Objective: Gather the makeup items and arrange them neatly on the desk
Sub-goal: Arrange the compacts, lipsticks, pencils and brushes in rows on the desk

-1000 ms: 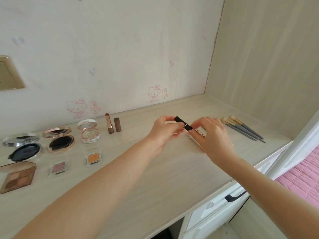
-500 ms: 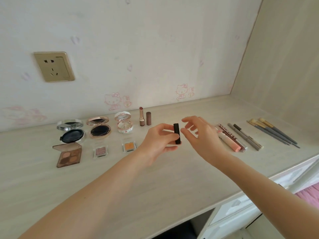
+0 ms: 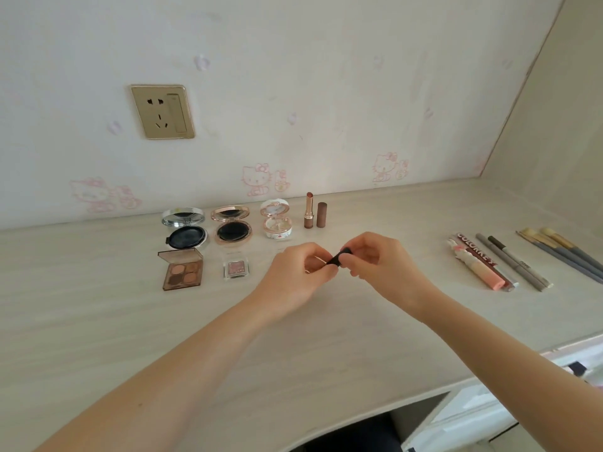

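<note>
The small black tube (image 3: 339,256) is at frame centre over the desk (image 3: 293,353), pinched between my left hand (image 3: 298,277) and right hand (image 3: 383,265), fingers curled on it. Behind, compacts (image 3: 232,227) at left and brushes (image 3: 561,251) at right lie in rows; I judge only this tube is left to place.

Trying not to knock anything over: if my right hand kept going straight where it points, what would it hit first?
The right hand points back-left, pinching the black tube; pushing on, it would meet the left hand first, then probably the white compact, though depth is unclear.
</note>
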`<state>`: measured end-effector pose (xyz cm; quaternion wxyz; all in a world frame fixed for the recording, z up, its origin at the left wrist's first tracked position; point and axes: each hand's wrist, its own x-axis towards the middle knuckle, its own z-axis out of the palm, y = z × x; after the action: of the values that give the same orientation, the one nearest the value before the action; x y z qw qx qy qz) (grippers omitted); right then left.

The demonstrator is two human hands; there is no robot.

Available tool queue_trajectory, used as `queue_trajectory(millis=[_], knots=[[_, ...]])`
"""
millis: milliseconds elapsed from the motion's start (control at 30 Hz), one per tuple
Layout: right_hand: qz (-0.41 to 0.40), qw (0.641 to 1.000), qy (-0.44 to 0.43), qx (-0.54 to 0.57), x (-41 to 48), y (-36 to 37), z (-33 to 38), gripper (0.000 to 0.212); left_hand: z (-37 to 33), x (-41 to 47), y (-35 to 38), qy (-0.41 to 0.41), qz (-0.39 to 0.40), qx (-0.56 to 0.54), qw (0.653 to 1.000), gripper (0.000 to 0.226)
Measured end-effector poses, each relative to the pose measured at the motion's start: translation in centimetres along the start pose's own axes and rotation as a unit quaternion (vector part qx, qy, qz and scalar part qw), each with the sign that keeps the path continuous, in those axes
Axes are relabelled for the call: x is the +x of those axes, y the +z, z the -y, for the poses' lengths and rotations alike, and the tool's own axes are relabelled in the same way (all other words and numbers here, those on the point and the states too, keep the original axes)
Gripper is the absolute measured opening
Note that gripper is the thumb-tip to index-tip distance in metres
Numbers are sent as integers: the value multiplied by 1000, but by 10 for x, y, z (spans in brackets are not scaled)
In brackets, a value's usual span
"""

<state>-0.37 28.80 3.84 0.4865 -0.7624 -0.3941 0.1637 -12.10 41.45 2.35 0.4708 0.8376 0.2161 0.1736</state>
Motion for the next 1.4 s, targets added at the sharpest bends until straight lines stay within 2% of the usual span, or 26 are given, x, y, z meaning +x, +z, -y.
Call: queue_trajectory(millis=[100, 233, 367, 433, 533, 667, 767, 900, 1033, 1400], knots=[[21, 999, 2, 26, -5, 6, 2, 4, 6, -12, -7, 43, -6, 55, 998, 10], [40, 998, -35, -25, -14, 18, -2, 8, 15, -27, -17, 111, -32, 177, 977, 13], [50, 994, -83, -56, -21, 33, -10, 6, 25, -35, -18, 172, -60, 247, 952, 14], [54, 985, -119, -112, -22, 38, -17, 12, 30, -38, -17, 187, -76, 281, 938, 15], [39, 962, -192, -193, -24, 48, -28, 19, 37, -38, -15, 218, -96, 377, 895, 18], [-12, 959, -215, -185, -25, 57, -30, 17, 38, -38, -12, 240, -122, 426, 864, 16], [-25, 961, -218, -170, -25, 60, -27, 16, 39, -39, -11, 252, -119, 444, 852, 25], [-27, 952, -230, -198, -27, 62, -28, 29, 42, -40, -9, 252, -105, 487, 829, 32], [-30, 944, -247, -218, -29, 64, -29, 30, 43, -41, -10, 246, -95, 493, 829, 34], [-16, 944, -270, -190, -32, 60, -28, 26, 42, -41, -21, 240, -100, 429, 865, 42]])
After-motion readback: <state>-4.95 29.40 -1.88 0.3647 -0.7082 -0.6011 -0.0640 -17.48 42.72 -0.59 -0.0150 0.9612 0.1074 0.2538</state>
